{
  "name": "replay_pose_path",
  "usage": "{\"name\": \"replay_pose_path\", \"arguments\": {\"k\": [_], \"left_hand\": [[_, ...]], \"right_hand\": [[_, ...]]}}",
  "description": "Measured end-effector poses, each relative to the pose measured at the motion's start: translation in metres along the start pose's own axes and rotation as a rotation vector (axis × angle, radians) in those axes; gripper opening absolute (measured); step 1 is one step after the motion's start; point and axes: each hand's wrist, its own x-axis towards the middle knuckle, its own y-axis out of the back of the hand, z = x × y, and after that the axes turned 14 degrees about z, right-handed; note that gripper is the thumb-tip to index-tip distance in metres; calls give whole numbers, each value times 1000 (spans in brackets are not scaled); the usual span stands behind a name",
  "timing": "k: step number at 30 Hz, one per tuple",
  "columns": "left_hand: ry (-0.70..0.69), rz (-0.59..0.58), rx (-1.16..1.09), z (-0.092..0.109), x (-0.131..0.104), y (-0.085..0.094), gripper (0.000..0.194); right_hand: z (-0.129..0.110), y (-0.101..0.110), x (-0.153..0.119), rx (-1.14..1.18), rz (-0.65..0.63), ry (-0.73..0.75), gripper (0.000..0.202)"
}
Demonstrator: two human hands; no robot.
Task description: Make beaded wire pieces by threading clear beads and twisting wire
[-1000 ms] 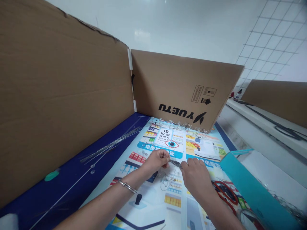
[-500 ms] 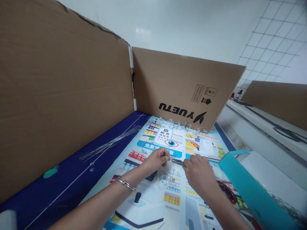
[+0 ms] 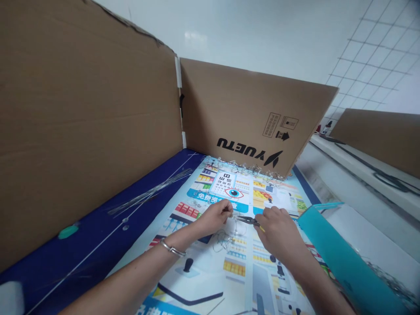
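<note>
My left hand (image 3: pixel 215 216), with a silver bracelet (image 3: pixel 173 248) at the wrist, pinches the end of thin wire over the printed sheet. Below its fingertips dangles a loose tangle of fine, shiny wire (image 3: pixel 225 239) with small clear bits on it. My right hand (image 3: pixel 278 229) is wrapped round needle-nose pliers (image 3: pixel 248 220), whose dark jaws point left at the pinched fingertips. Between the jaw tips and the left fingers there is a small gap; whether wire sits in the jaws is too small to tell.
Cardboard panels (image 3: pixel 256 105) wall the left and back. A row of small wire pieces (image 3: pixel 243 168) lies along the back panel. Straight wires (image 3: pixel 151 192) and a green piece (image 3: pixel 68 232) lie on the blue cloth at left. A teal box (image 3: pixel 348 258) holding wire pieces stands at right.
The pliers have shifted slightly right, away from my left fingertips, and more of them shows. My right forearm now covers the red-rimmed item seen beside it before.
</note>
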Motion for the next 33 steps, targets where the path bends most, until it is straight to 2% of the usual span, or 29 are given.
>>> {"name": "replay_pose_path", "arguments": {"k": [2,6,15,22,28,33], "left_hand": [[1,-13,2,-1,0,1,9],[5,-26,-15,-2,1,1,9],[27,-37,-33,-4,1,-1,10],[10,-38,-13,-3,0,-2,10],[31,-99,-73,-3,-1,-1,11],[80,-151,-138,-1,-1,1,11]], "right_hand": [[11,5,-1,72,-37,16,14],[23,9,-2,55,-15,-43,17],[18,-5,-3,42,-82,-39,15],[9,5,-4,55,-119,-61,17],[6,3,-2,235,-189,-100,20],[18,7,-2,322,-233,-80,22]]}}
